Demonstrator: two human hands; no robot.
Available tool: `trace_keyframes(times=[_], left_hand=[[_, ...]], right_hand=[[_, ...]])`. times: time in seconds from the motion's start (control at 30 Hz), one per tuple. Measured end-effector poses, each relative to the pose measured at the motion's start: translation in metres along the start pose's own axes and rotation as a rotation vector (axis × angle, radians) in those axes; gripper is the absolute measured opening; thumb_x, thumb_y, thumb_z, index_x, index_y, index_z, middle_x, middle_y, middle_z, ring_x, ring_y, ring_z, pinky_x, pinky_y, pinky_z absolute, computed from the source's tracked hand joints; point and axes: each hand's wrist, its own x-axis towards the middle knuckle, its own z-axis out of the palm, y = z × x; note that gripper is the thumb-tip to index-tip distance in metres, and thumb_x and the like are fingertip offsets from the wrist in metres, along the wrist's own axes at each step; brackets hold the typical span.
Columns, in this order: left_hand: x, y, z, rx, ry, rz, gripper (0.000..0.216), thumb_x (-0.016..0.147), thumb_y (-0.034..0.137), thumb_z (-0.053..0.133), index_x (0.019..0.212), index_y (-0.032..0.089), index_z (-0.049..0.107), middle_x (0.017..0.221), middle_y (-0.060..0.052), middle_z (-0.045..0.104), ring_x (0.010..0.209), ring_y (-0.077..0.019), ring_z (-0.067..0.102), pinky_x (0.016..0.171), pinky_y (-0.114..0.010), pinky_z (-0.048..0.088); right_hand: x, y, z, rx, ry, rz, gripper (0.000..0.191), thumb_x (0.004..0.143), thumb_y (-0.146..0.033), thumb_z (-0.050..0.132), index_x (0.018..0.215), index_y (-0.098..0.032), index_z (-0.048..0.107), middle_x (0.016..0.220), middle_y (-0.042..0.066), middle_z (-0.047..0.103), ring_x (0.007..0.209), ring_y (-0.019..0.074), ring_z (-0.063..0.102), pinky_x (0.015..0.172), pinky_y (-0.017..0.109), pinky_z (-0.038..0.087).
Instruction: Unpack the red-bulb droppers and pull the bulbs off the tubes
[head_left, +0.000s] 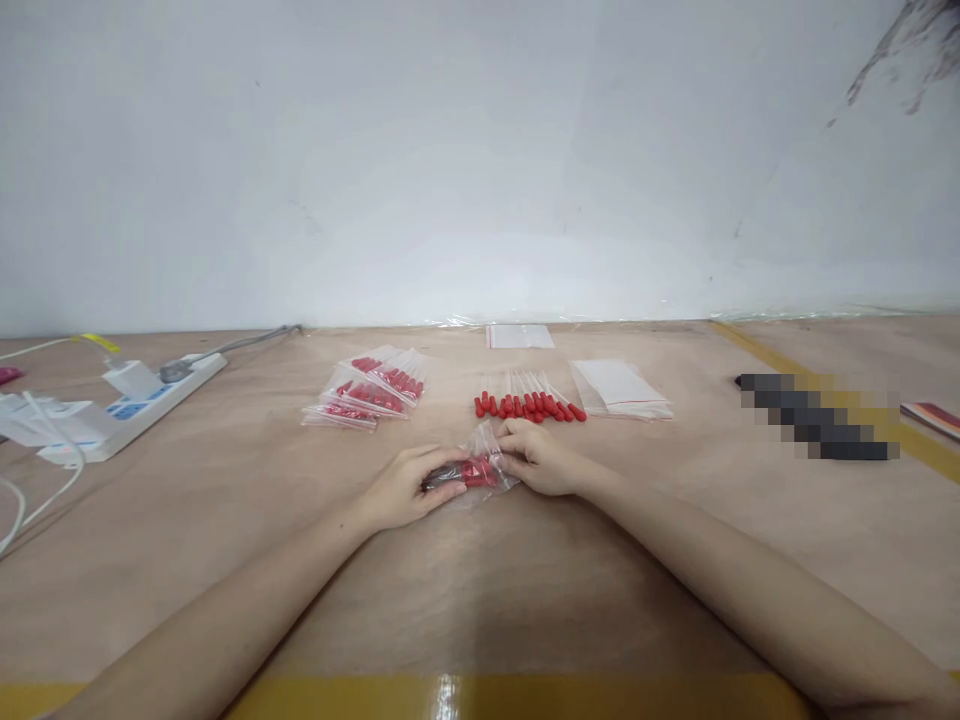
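A: Where is the bag in the hands?
B: The clear bag sits at the middle of the table, between the two hands; red pieces show through its plastic, and a dark part lies at their left end, too blurred to name.

A: How do the fingers stand?
B: The left hand curls around the dark part, thumb on the near side, fingers on the far side; the right hand pinches the bag's right side between thumb and bent fingers; I cannot tell just where each fingertip presses.

A: What lies beyond them?
B: Just past the right hand is a row of red-ended sticks, side by side, red ends toward the person; to their right a stack of flat bags touches or nearly touches them; behind, near the wall, lies one more flat bag.

A: And toward the sides?
B: Left of the sticks, bags with red contents overlap in a fanned pile; farther left is a white power strip with plugs in it; well to the right, a dark object is pixelated, across yellow tape.
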Motion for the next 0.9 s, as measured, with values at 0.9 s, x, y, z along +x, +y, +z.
trace_keyframes(times=[0.9], left_hand=[[0.0,-0.002,-0.005,-0.036,-0.067,-0.01,0.043,0.08,0.039,0.055,0.119,0.02,0.049,0.111,-0.006,0.059,0.098,-0.0177,0.057,0.083,-0.028,0.045]], right_hand=[[-0.002,0.008,-0.022,0.605,-0.089,0.451,0.021,0.08,-0.034,0.052,0.083,-0.014,0.058,0.072,0.002,0.061,0.066,0.0122,0.059,0.066,0.028,0.048]])
